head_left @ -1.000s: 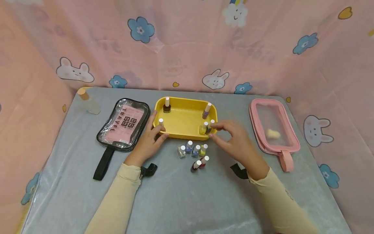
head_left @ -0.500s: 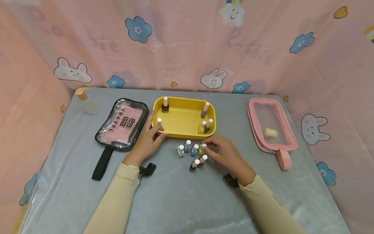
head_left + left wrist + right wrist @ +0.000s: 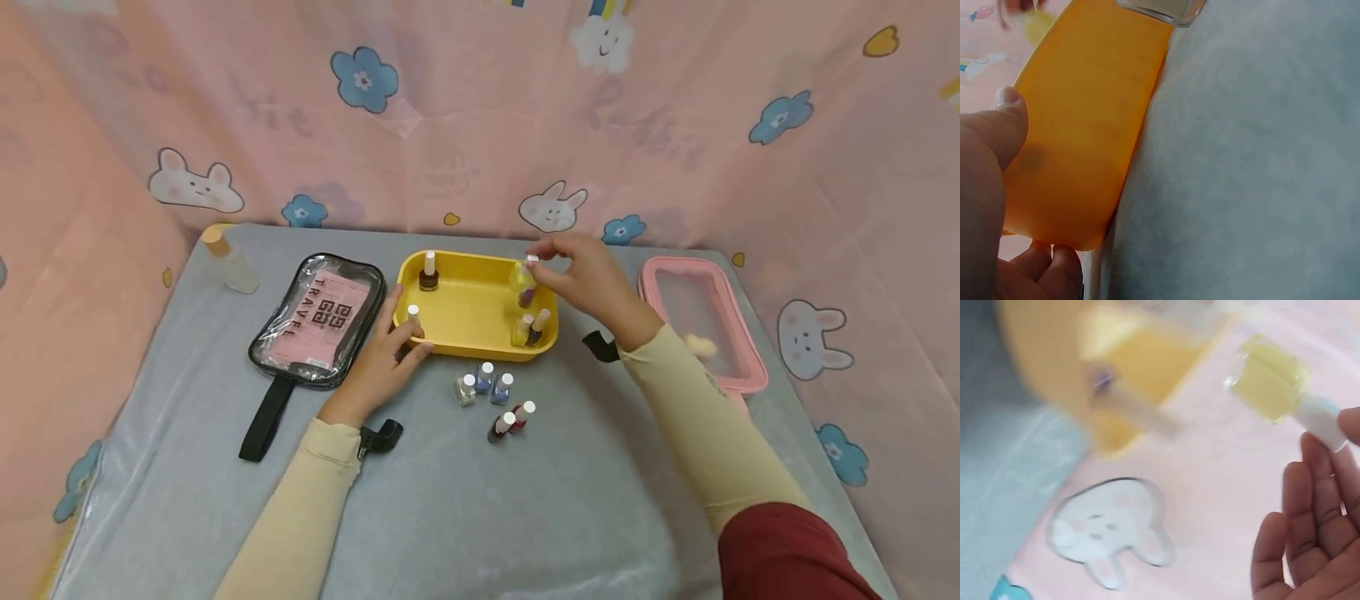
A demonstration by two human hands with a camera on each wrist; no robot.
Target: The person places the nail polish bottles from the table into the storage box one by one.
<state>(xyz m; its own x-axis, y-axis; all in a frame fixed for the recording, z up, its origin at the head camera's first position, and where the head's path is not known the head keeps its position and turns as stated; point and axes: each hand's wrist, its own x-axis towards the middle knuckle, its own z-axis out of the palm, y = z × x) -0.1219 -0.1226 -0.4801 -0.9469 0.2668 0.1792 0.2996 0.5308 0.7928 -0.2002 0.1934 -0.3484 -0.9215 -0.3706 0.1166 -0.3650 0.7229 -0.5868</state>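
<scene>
My right hand (image 3: 592,279) pinches the white cap of a yellow polish bottle (image 3: 1270,378), held above the yellow tray's right end near the purple bottle (image 3: 527,297). My left hand (image 3: 378,362) grips the left end of the yellow tray (image 3: 480,350), thumb on the front wall and fingers around the end in the left wrist view. Inside stand a dark bottle (image 3: 428,279) at back left, a white-capped one (image 3: 413,314) by my left fingers, and a yellow (image 3: 521,331) and a dark bottle (image 3: 536,333) at front right.
Before the tray stand a clear bottle (image 3: 466,392), two blue ones (image 3: 502,392), a dark one (image 3: 501,427) and a red one (image 3: 522,417). A black-edged pouch (image 3: 318,321) lies left, a pink pouch (image 3: 705,325) right. A tan-capped bottle (image 3: 232,265) is at back left.
My right hand has gone from the tray's front right corner to the yellow bottle on the table, taken it by the cap and lifted it over the tray's back right. My left hand stays put.
</scene>
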